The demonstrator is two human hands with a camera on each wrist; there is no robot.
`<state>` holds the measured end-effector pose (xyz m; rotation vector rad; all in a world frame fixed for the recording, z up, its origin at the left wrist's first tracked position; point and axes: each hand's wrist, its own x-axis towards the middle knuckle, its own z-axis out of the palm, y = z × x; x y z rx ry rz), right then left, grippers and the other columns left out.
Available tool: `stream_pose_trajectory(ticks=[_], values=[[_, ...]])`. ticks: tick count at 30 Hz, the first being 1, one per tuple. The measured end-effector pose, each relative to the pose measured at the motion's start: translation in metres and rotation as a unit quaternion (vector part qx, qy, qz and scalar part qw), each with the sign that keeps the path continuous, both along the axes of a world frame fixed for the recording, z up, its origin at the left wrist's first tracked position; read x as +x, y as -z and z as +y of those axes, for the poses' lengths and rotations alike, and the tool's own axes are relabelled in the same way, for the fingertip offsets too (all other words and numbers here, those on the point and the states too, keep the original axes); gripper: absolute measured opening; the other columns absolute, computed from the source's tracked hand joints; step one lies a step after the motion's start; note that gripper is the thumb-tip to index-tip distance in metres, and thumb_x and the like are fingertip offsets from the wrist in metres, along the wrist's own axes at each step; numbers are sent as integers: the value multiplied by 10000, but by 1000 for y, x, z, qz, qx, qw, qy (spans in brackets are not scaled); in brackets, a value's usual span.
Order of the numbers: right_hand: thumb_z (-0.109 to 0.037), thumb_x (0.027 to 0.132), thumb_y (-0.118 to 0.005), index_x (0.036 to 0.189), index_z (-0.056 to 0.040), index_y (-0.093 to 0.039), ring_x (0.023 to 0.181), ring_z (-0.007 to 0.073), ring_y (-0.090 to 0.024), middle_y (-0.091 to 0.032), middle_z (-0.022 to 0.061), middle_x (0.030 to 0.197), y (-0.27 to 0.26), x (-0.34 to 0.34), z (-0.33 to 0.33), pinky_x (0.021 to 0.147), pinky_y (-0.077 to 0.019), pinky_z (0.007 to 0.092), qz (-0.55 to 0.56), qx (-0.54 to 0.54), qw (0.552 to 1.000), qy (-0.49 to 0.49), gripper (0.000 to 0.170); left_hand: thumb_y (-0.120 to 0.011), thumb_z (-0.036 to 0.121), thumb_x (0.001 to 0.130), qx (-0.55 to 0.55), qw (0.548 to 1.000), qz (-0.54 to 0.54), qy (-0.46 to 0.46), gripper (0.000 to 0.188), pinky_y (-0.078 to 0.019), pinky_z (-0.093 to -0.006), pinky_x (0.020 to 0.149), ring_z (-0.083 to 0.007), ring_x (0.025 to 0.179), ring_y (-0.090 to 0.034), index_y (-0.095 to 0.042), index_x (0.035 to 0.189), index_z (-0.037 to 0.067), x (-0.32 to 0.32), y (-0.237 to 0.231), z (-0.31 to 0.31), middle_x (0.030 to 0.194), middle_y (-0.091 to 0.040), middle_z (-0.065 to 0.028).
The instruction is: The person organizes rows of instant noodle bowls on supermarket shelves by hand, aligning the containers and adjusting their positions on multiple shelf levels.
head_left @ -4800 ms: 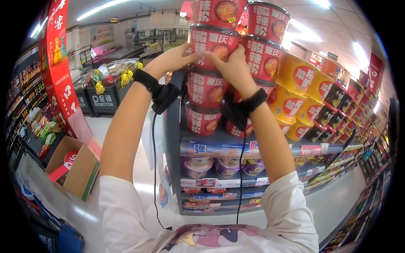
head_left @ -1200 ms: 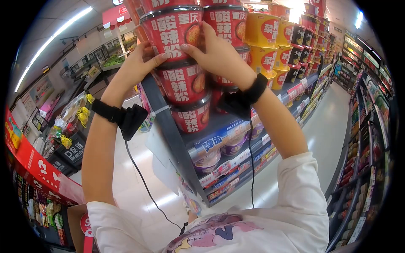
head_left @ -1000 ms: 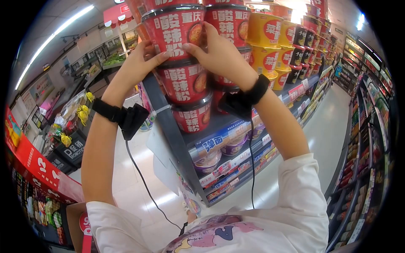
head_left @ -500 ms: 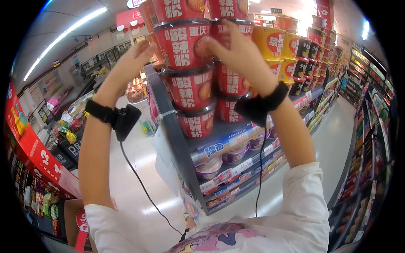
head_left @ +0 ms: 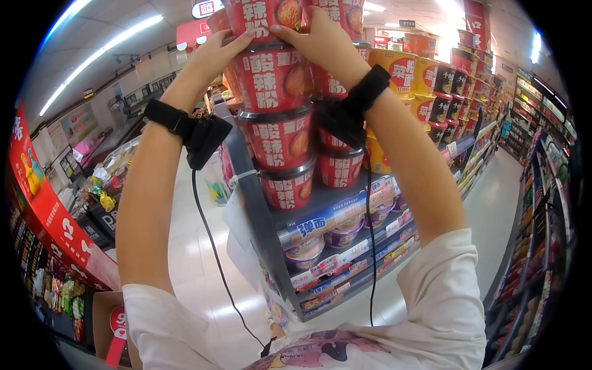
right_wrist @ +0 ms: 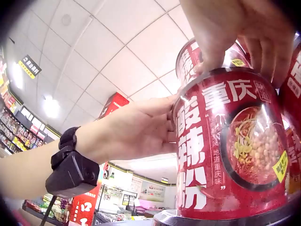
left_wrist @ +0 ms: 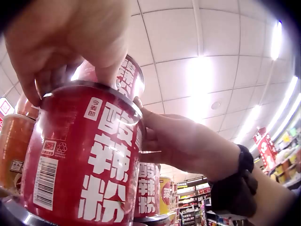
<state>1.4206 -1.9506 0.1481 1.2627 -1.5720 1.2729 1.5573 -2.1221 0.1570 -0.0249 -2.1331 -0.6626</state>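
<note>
Both hands are high on the front-left stack of red instant noodle cups in the head view. My left hand [head_left: 213,58] and right hand [head_left: 327,43] hold the upper red noodle cup [head_left: 262,13] from opposite sides, thumbs on its front near the base. Its top is cut off by the frame. Directly beneath stands another red noodle cup [head_left: 271,80], with more below it. In the left wrist view, the left hand [left_wrist: 70,35] covers part of the held cup, above the lower cup's dark rim. The right wrist view shows the right hand [right_wrist: 240,28] over the lower cup [right_wrist: 230,150].
A second red stack [head_left: 340,166] stands close at the right, then yellow cups [head_left: 394,65] and black cups [head_left: 445,80]. The shelf edge [head_left: 324,216] bears price strips above purple-rimmed bowls [head_left: 305,251]. At the left are an open carton [head_left: 108,320] and a red display post [head_left: 55,228].
Both hands let go of the cup one level lower, parted, rose, and now hold the cup above it. The head view has swung leftward since the oldest frame.
</note>
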Motion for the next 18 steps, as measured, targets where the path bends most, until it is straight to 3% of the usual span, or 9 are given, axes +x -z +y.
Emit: stream_pose_trajectory(ticks=[3, 5, 8, 11, 15, 18], values=[[-498, 851, -686, 1143, 68, -514, 960, 479, -636, -648, 339, 996, -3, 3, 3, 823, -518, 498, -16, 33, 999, 39, 659, -624, 559, 892, -10, 1000, -2, -19, 763, -428, -341, 1011, -225, 1199, -577, -518, 1346, -46, 2, 0, -1, 1288, -610, -167], [-499, 851, -685, 1125, 66, -519, 947, 473, -641, -651, 335, 985, -1, 6, 7, 818, -520, 494, 6, 23, 1000, 13, 650, -627, 551, 892, -16, 999, -2, -43, 750, -433, -338, 1004, -222, 1192, -583, -527, 1341, -42, 6, 1, 5, 1284, -613, -165], [-501, 851, -684, 1107, 66, -527, 936, 466, -646, -654, 330, 972, -2, 8, 13, 810, -523, 488, 22, 25, 999, 3, 642, -633, 542, 889, 15, 1000, -15, 4, 733, -433, -339, 1005, -219, 1188, -585, -540, 1331, -35, 8, 1, 10, 1268, -624, -158], [-501, 851, -683, 1097, 68, -532, 936, 464, -647, -654, 331, 970, -4, 2, 7, 805, -525, 485, 21, 30, 999, 10, 638, -584, 496, 939, 27, 998, -62, -4, 676, -305, -321, 1081, -155, 1255, -485, -479, 1403, 15, 14, -1, 16, 1326, -573, -76], [-495, 856, -679, 1102, 74, -528, 938, 461, -647, -651, 336, 966, -2, 7, 5, 802, -524, 486, 2, 33, 998, 47, 638, -576, 502, 941, 19, 999, -44, 5, 670, -328, -307, 1054, -140, 1225, -495, -483, 1402, 24, 10, 2, 6, 1318, -577, -55], [-494, 860, -675, 1124, 73, -521, 944, 462, -646, -651, 334, 979, 3, 7, 7, 804, -523, 489, 15, 1, 1000, 15, 644, -556, 458, 965, 6, 1000, -15, 4, 599, -358, -296, 1032, -137, 1203, -512, -497, 1389, 38, 2, 6, -10, 1305, -584, -45]])
